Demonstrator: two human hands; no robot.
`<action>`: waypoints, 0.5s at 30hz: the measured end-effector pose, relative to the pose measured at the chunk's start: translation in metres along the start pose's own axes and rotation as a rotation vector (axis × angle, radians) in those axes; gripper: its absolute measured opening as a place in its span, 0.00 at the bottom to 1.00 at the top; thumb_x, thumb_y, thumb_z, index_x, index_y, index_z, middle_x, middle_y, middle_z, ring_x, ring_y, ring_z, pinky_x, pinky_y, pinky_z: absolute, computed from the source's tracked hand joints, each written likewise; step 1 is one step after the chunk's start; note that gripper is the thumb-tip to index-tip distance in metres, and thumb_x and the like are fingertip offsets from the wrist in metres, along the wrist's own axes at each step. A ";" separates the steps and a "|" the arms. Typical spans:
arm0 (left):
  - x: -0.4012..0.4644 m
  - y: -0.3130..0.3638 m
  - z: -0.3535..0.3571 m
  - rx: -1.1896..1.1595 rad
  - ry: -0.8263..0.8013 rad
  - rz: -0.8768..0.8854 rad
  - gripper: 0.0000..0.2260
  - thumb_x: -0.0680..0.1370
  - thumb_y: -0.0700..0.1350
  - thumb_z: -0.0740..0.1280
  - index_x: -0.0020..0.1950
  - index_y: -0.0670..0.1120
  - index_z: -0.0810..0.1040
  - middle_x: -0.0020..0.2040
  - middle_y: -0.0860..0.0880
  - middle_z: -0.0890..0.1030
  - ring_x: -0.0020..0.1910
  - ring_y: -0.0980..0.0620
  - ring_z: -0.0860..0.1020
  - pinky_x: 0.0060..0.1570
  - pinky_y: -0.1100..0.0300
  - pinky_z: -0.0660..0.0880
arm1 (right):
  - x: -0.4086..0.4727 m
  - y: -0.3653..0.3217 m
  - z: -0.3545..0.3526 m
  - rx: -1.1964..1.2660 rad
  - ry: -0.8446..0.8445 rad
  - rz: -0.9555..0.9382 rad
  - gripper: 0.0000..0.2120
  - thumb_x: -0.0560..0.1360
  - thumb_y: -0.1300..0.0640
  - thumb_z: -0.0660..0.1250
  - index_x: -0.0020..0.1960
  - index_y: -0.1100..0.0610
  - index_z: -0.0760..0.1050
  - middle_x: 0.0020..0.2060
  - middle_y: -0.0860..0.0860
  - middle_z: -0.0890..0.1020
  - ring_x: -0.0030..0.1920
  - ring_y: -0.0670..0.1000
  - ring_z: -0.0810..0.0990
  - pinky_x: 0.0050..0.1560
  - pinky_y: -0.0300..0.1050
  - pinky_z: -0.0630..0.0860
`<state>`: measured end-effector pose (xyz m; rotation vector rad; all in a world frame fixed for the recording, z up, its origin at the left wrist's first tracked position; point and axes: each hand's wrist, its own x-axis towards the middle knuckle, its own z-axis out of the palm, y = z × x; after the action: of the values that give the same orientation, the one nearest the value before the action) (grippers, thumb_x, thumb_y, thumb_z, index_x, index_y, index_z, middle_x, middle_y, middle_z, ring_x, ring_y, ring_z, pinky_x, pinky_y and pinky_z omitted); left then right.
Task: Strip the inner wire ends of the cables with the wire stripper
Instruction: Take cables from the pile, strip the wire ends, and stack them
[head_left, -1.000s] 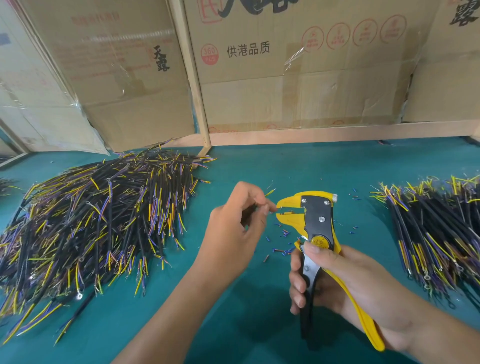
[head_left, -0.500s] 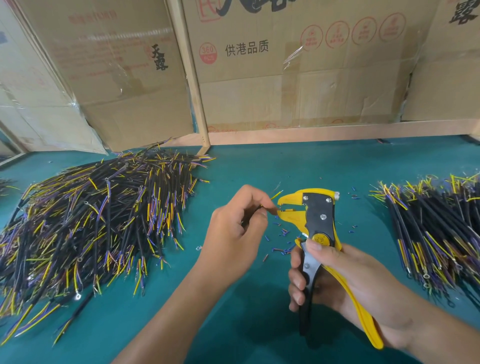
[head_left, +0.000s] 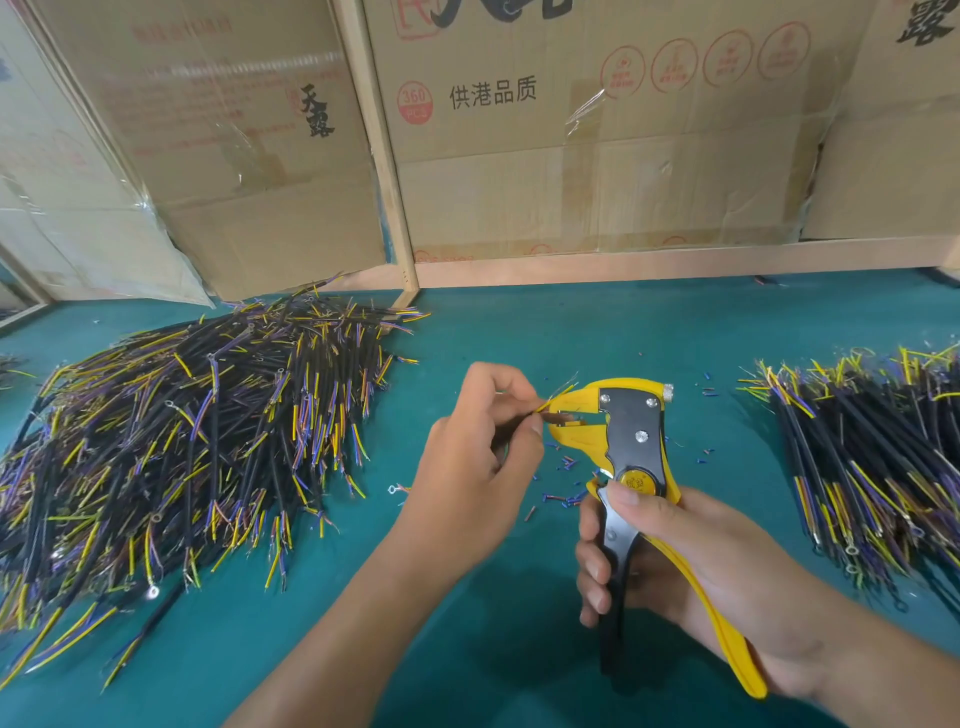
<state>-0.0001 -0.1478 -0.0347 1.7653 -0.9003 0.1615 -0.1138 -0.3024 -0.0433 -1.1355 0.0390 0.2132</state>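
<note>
My right hand (head_left: 691, 561) grips the handles of a yellow and black wire stripper (head_left: 631, 447), held upright with its jaws pointing left. My left hand (head_left: 478, 452) pinches a cable, mostly hidden in the fingers, and holds its thin wire ends (head_left: 558, 397) at the stripper's jaws. One yellow wire end sticks up past the upper jaw. The jaws stand slightly apart around the wire tip.
A large heap of black cables with yellow and purple wires (head_left: 182, 447) lies on the left of the green table (head_left: 519, 332). A smaller heap (head_left: 872, 467) lies at the right. Bits of cut insulation (head_left: 563, 483) are scattered under the stripper. Cardboard boxes (head_left: 597, 156) stand behind.
The hands and the stripper have stayed in nearly the same place. The wire end has shifted slightly at the jaws.
</note>
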 end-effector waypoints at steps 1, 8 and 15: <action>0.000 0.000 0.000 -0.008 -0.003 -0.001 0.07 0.81 0.43 0.62 0.52 0.54 0.66 0.44 0.57 0.84 0.30 0.45 0.66 0.30 0.58 0.65 | 0.000 0.000 0.000 0.000 -0.001 0.002 0.18 0.70 0.45 0.74 0.45 0.61 0.80 0.35 0.61 0.75 0.36 0.60 0.75 0.44 0.56 0.79; -0.001 0.000 0.002 -0.084 -0.057 -0.006 0.08 0.81 0.43 0.60 0.55 0.56 0.66 0.44 0.50 0.82 0.32 0.44 0.66 0.31 0.56 0.65 | -0.001 0.001 0.000 -0.084 0.051 0.007 0.20 0.70 0.41 0.75 0.39 0.58 0.75 0.31 0.57 0.69 0.30 0.56 0.69 0.34 0.53 0.75; 0.000 -0.002 0.005 -0.099 -0.074 -0.056 0.07 0.79 0.43 0.62 0.55 0.53 0.70 0.46 0.54 0.82 0.41 0.43 0.75 0.41 0.50 0.72 | -0.003 -0.004 -0.002 -0.153 0.139 0.012 0.25 0.67 0.37 0.75 0.34 0.56 0.70 0.27 0.54 0.63 0.24 0.52 0.61 0.26 0.44 0.66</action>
<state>-0.0003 -0.1516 -0.0380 1.7112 -0.8953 0.0147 -0.1158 -0.3061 -0.0398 -1.3015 0.1546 0.1492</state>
